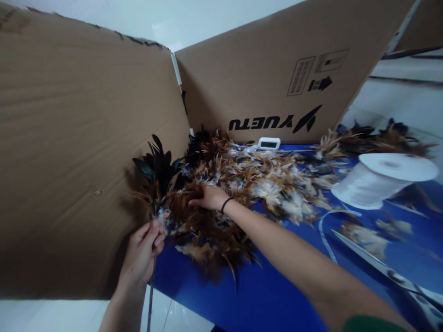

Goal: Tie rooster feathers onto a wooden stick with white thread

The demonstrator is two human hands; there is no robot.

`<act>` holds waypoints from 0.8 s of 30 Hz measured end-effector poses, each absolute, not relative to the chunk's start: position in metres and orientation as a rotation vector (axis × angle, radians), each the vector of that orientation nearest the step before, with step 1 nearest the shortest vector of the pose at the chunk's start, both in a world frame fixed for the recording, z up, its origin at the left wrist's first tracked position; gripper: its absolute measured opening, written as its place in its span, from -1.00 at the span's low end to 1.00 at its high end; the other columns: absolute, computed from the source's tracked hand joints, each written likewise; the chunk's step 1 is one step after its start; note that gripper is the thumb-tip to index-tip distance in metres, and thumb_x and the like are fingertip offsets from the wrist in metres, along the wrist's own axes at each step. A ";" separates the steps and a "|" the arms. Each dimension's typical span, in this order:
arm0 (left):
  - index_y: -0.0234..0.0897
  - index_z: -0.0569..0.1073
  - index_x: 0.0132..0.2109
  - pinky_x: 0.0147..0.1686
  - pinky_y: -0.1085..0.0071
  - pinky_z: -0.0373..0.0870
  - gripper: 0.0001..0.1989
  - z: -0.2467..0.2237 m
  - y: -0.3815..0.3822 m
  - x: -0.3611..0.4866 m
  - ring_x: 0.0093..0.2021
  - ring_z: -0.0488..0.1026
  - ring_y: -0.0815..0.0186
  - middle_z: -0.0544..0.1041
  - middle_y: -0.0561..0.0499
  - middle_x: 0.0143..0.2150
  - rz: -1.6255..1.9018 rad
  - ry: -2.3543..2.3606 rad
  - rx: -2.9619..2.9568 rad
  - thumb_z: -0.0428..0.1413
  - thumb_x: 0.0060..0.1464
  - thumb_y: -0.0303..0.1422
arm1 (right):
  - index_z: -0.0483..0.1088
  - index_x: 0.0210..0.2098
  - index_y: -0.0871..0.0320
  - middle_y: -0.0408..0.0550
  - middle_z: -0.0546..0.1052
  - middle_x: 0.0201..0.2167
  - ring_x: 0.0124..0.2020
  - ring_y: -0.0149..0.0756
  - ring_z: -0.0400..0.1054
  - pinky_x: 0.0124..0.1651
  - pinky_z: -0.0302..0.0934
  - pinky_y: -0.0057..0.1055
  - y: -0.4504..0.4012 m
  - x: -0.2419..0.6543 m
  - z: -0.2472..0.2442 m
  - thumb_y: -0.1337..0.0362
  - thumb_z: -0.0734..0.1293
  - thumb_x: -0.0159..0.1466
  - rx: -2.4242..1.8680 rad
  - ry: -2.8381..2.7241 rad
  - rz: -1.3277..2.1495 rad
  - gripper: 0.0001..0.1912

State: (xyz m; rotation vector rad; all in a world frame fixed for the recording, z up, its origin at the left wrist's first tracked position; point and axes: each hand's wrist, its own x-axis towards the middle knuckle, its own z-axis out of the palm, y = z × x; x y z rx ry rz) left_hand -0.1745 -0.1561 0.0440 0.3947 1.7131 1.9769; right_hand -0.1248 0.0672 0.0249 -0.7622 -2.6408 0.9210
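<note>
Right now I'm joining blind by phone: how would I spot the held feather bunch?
Start at the big cardboard panel on the left; the left hand is near its lower right. The feather bunch rises from that hand, dark-tipped and upright, unlike the brown feathers lying alongside.

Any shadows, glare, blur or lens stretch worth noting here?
Head view: dark shadows beside the left hand and feather bunch on the left cardboard panel; head view: pale glare on the shiny white surface at top; head view: brown feathers below the right hand look smeared, while the printed lettering reads clearly; head view: the white spool looks stretched, likely lens distortion.
</note>
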 end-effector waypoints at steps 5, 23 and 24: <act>-0.42 0.50 -0.43 -0.71 0.62 -0.12 -0.64 0.042 -0.161 -0.175 -0.59 0.08 0.60 0.27 0.06 -0.45 1.984 1.715 0.386 0.30 -0.18 -0.15 | 0.42 -0.05 0.16 0.12 0.56 -0.18 -0.08 -0.07 0.42 -0.06 0.26 -0.27 0.055 -0.151 0.013 0.44 0.41 -0.01 -0.680 -2.639 1.000 -0.51; -0.41 0.49 -0.42 -0.69 0.59 -0.09 -0.65 0.040 -0.168 -0.182 -0.58 0.08 0.57 0.29 0.04 -0.46 1.994 1.670 0.327 0.30 -0.18 -0.16 | 0.44 -0.13 0.20 -0.03 0.55 -0.26 -0.25 -0.27 0.43 -0.12 0.27 -0.34 0.172 -0.112 0.069 0.32 0.40 0.03 -0.932 -2.329 0.550 -0.63; -0.41 0.49 -0.42 -0.69 0.59 -0.09 -0.66 0.039 -0.168 -0.183 -0.58 0.08 0.57 0.29 0.05 -0.47 1.992 1.668 0.327 0.30 -0.18 -0.16 | 0.46 -0.18 0.18 -0.03 0.56 -0.29 -0.25 -0.26 0.43 -0.13 0.26 -0.34 0.169 -0.107 0.069 0.31 0.38 0.06 -0.943 -2.364 0.451 -0.70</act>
